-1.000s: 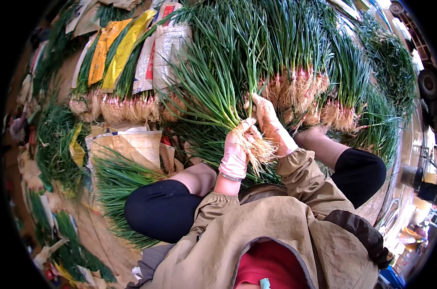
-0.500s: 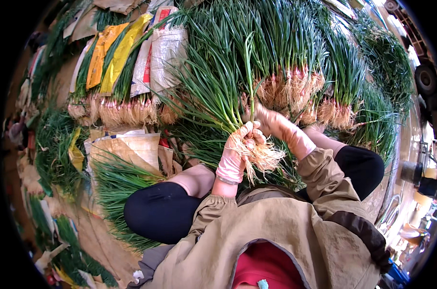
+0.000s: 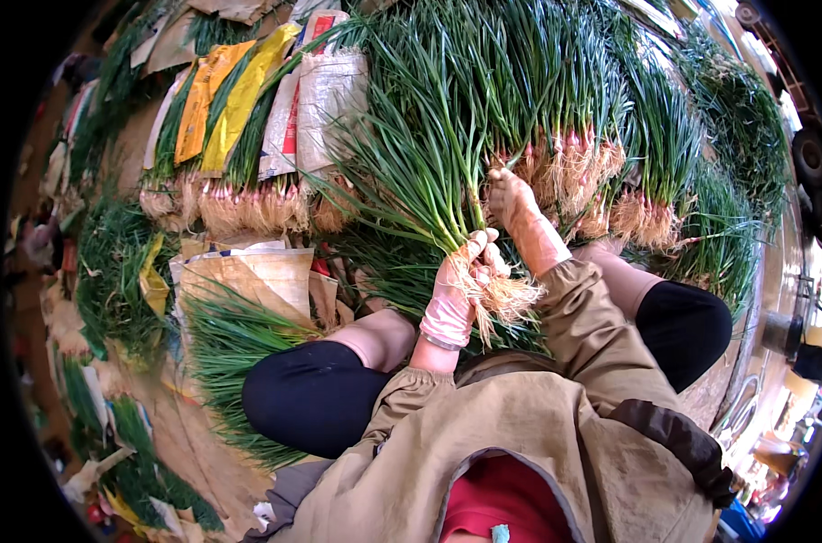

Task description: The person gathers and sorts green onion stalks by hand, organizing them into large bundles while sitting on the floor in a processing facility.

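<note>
My left hand, in a thin pinkish glove, is closed round a bunch of spring onions. Their green leaves fan upward, away from me, and the pale stringy roots hang out past my fingers on the right. Just above and to the right is my right hand, gloved alike. Its fingertips are drawn together beside the bunch's stems; whatever they pinch is too small to make out. Right behind it lies a thick row of spring onions, roots toward me.
Bundled spring onions under yellow and white sacking stand at the far left. A folded tan sack and loose green leaves lie by my left knee. Another bundle sits beyond my right knee. A wheel shows at the far right.
My right hand, blurred and against the stems before, has drawn slightly away to the right and its fingers now point up. My left hand keeps its hold on the bunch.
</note>
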The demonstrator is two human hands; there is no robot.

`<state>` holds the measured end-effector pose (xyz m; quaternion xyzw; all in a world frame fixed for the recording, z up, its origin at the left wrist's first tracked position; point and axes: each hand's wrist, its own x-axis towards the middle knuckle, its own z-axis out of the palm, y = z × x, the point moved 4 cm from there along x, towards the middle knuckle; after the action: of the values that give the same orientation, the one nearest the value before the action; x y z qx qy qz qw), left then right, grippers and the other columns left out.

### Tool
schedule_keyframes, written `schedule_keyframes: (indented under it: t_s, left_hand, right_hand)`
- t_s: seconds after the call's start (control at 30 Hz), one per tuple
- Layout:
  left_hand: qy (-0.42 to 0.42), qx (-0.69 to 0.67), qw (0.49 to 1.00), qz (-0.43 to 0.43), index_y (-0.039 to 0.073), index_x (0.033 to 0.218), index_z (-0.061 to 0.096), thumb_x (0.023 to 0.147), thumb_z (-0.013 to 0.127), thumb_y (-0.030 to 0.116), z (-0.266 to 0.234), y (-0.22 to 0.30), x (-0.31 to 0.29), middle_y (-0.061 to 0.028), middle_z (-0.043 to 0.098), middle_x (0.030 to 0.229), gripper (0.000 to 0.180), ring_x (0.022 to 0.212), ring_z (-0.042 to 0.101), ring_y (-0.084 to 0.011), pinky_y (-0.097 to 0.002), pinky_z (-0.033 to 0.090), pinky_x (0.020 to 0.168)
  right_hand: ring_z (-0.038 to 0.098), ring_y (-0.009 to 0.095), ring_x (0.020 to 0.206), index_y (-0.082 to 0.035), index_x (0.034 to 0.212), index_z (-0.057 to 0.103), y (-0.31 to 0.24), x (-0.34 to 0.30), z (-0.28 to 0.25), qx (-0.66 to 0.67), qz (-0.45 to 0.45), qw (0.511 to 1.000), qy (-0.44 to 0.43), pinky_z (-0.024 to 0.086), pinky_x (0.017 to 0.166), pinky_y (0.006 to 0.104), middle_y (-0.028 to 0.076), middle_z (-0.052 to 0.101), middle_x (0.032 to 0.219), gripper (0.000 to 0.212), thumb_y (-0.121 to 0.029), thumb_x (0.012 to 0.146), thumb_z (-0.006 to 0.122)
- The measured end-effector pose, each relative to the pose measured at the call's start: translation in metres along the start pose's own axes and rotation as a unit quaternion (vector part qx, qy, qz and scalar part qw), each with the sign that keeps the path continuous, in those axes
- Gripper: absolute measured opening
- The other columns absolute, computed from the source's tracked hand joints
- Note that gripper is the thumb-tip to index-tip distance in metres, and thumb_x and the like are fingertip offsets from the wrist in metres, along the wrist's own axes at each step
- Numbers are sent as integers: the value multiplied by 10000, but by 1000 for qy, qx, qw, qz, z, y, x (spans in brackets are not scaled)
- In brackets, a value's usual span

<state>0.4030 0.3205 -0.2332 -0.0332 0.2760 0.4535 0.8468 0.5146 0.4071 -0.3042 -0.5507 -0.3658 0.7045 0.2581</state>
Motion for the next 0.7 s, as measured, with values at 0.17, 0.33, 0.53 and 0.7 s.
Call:
schedule_keyframes:
  t_s: [0.17, 0.33, 0.53, 0.7]
  left_hand:
    - [17, 21, 1000, 14, -1, 987, 584, 871, 561, 179, -14, 3, 10, -73, 610, 684, 215, 534, 573, -159, -249, 469, 477]
    - [33, 52, 998, 17, -11, 983, 581, 857, 578, 171, -16, 5, 4, -77, 592, 690, 221, 555, 558, -162, -260, 465, 498]
    - [52, 76, 996, 12, -16, 990, 581, 857, 573, 168, -6, 6, 2, -73, 581, 691, 227, 591, 558, -179, -293, 478, 550]
    - [-21, 104, 994, 22, -15, 1000, 584, 878, 546, 173, -15, 1, 6, -57, 570, 678, 228, 614, 568, -180, -291, 481, 570]
  right_hand:
    - [591, 186, 813, -56, 992, 626, 96, -24, -36, -524, -55, 824, -209, 482, 776, 316, 74, 643, 984, 199, -154, 835, 551]
    - [367, 61, 522, -71, 994, 609, -67, -60, 26, -3, 5, 1000, 8, 286, 480, 191, -57, 481, 680, 443, -470, 910, 439]
    - [400, 68, 544, -85, 862, 619, -63, -16, 8, 1, -47, 998, 41, 324, 490, 203, -36, 499, 663, 242, -317, 882, 553]
    - [353, 54, 444, -85, 786, 517, -38, 21, -8, 333, 5, 927, 171, 284, 377, 197, -40, 444, 588, 263, -286, 937, 441]
